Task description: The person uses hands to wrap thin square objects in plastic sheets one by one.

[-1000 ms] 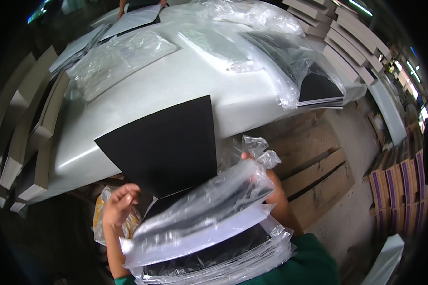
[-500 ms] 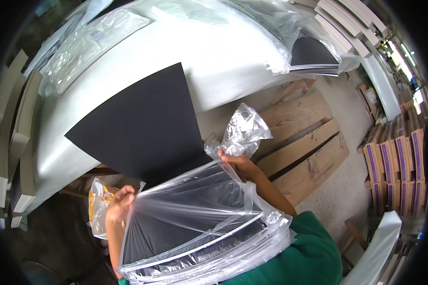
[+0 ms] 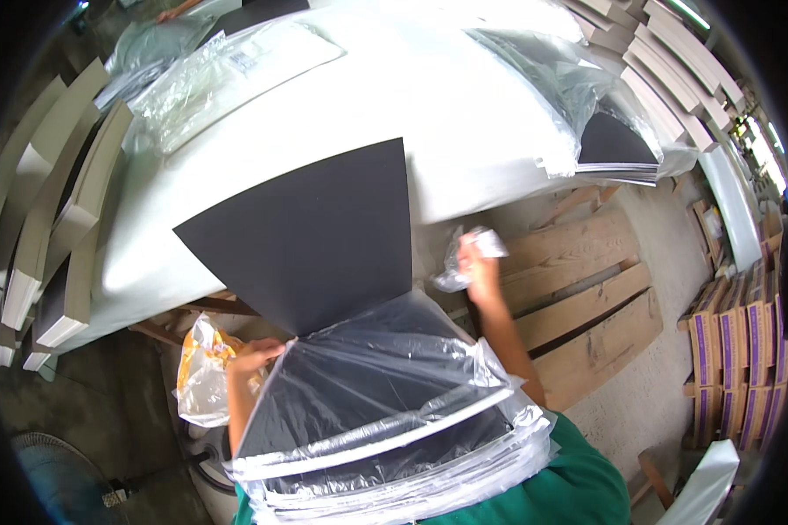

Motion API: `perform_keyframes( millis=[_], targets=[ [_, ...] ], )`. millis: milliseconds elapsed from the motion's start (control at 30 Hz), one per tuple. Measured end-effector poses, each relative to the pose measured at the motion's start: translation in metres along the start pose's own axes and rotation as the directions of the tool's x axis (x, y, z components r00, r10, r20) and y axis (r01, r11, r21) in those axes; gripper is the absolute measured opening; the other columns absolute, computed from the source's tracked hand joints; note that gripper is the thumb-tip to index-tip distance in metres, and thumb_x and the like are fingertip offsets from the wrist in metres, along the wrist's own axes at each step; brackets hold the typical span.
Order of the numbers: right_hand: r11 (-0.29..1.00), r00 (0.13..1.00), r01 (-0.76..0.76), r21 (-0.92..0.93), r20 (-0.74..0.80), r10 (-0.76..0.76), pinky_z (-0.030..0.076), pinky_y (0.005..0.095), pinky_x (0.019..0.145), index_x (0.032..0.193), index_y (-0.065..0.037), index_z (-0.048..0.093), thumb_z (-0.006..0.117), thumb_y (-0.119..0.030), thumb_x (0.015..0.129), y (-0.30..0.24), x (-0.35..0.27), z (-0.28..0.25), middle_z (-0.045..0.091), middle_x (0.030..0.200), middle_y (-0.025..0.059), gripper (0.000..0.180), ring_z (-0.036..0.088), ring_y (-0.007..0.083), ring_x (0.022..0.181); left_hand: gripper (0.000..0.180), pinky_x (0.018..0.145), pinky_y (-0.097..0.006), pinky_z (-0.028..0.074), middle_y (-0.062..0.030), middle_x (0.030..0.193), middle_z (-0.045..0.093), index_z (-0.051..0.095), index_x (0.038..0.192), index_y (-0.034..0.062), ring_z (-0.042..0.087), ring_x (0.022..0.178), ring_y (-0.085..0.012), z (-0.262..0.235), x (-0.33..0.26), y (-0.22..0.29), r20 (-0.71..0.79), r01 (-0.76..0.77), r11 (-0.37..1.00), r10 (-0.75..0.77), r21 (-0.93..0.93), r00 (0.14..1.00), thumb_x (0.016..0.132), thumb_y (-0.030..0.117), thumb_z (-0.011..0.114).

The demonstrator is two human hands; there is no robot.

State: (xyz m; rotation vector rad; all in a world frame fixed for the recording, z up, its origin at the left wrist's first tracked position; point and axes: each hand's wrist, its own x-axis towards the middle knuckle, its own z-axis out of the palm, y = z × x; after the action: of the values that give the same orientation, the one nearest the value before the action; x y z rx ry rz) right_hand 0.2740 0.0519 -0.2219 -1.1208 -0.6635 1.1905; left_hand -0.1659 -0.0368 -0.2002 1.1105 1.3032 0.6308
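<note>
A large black sheet leans from the white-covered table down toward me, its lower end entering the mouth of a clear plastic bag. Inside the bag more black shows, and further clear bags with white edges are stacked against my body. My left hand is closed on the bag's left edge, by the sheet's lower corner. Past the bag's right side, my right hand is closed around a crumpled piece of clear plastic; its fingers are partly blurred.
The table carries plastic-wrapped sheets and a bagged black stack. Thick boards stand left. A wooden pallet, stacked cartons, a fan and a yellow-white plastic bag surround me.
My right hand has left the bag's edge and moved forward, closing round the crumpled plastic. My left hand stays on the bag. The whole view has shifted, and the bag's mouth lies slacker.
</note>
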Motion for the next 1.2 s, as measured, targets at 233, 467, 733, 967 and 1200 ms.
perform_keyframes(
  millis=[233,467,733,967,1200],
  targets=[
    [0.852,0.512,-0.422,0.311,0.857,-0.059,0.035,0.0380,0.094,0.132,-0.003,0.021,0.033,-0.048,0.088,-0.165,-0.080,0.146,0.032,0.131,0.0150,0.064,0.034,0.0229,0.120,0.030,0.062,-0.029,0.045,-0.0052,0.079,0.059,0.058,0.088,-0.0005,0.054,0.071,-0.0133,0.070,-0.051,0.249,0.167,-0.579,0.812,0.563,0.069,0.809,0.067,0.017,0.072],
    [0.931,0.590,-0.337,0.139,0.802,0.094,0.040,0.0310,0.087,0.114,0.004,0.046,0.052,-0.019,0.085,-0.165,-0.081,0.179,0.053,0.111,0.0118,0.037,0.052,0.0184,0.100,0.024,0.059,-0.019,0.038,0.0057,0.065,0.049,0.056,0.075,0.0013,0.044,0.064,-0.0025,0.113,-0.024,0.244,-0.139,-0.580,0.814,0.570,-0.044,0.810,0.089,0.019,0.049],
    [0.965,0.738,-0.165,0.203,0.674,-0.015,0.044,0.0230,0.071,0.102,-0.002,0.055,0.064,-0.005,0.075,-0.166,-0.088,0.191,0.060,0.087,0.0032,0.029,0.056,0.0089,0.080,0.014,0.064,-0.020,0.039,0.0011,0.073,0.055,0.055,0.084,-0.0003,0.047,0.070,-0.0037,0.111,-0.022,0.239,-0.247,-0.667,0.729,0.625,-0.152,0.740,0.084,0.013,0.057],
    [0.954,0.703,-0.249,0.167,0.709,0.059,0.045,0.0257,0.068,0.090,-0.003,0.057,0.062,-0.003,0.075,-0.164,-0.074,0.186,0.060,0.082,0.0038,0.016,0.056,0.0102,0.073,0.010,0.062,-0.018,0.036,0.0028,0.073,0.051,0.055,0.086,0.0024,0.044,0.067,-0.0037,0.089,-0.022,0.238,-0.259,-0.692,0.689,0.643,-0.215,0.721,0.078,0.005,0.061],
    [0.858,0.674,0.006,0.514,0.632,-0.383,0.042,0.0291,0.078,0.088,-0.008,0.047,0.055,0.010,0.069,-0.177,-0.064,0.175,0.051,0.086,0.0069,0.027,0.052,0.0181,0.087,0.038,0.066,-0.018,0.037,0.0012,0.082,0.045,0.052,0.103,0.0025,0.047,0.076,-0.0080,0.059,-0.039,0.241,-0.042,-0.546,0.835,0.549,0.065,0.835,0.069,0.006,0.068]
  ],
)
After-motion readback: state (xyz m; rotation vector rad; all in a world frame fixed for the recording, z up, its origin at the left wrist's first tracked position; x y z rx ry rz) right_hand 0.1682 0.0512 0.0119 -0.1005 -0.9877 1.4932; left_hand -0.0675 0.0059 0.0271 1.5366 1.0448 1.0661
